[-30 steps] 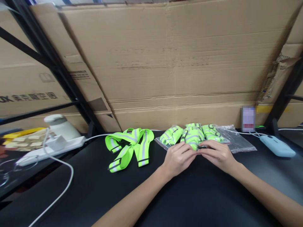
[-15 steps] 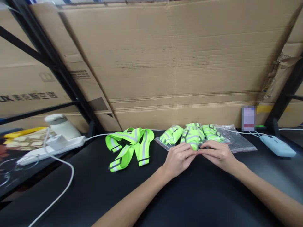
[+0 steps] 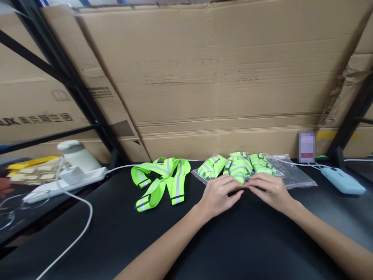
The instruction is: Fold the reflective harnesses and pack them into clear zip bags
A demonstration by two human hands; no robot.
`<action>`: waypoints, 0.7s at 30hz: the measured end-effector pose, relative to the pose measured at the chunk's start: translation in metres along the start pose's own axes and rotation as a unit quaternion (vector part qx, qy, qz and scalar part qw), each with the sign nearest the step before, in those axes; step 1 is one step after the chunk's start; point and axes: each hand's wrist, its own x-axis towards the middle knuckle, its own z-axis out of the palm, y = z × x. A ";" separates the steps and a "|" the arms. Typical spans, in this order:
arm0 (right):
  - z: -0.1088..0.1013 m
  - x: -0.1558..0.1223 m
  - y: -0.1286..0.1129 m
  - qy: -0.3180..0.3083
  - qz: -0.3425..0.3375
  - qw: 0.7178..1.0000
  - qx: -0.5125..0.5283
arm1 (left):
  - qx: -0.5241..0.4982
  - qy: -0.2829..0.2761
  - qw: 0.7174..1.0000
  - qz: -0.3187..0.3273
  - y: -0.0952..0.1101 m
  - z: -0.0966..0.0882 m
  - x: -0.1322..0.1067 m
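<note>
Several clear plastic bags with folded neon-green reflective straps lie close together at the back of the black table. At the near edge of the front plastic bag, my left hand has its fingers curled on the edge, the thumb tip a little below them. My right hand pinches the same edge, its fingertips almost touching the left ones. The bag's edge is mostly hidden by my fingers. Loose neon-green reflective straps with black buckles lie to the left, untouched.
A flat clear bag extends to the right, near a propped phone and a light-blue power bank. At left are a white power strip with a cable and a pale bottle. Cardboard walls the back.
My left thumb has dropped slightly away from the fingers. Both hands stay at the bag's near edge. The view has shifted very slightly.
</note>
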 end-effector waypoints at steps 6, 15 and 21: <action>-0.001 0.002 -0.002 0.004 0.019 1.000 0.008 | 0.040 0.020 0.999 -0.026 0.004 0.001 0.000; -0.001 0.002 -0.003 0.004 0.020 1.000 0.011 | 0.068 -0.030 0.997 -0.011 0.001 -0.001 0.000; -0.001 0.002 -0.003 -0.002 -0.020 1.000 -0.004 | 0.111 -0.038 0.993 0.035 0.001 -0.001 -0.001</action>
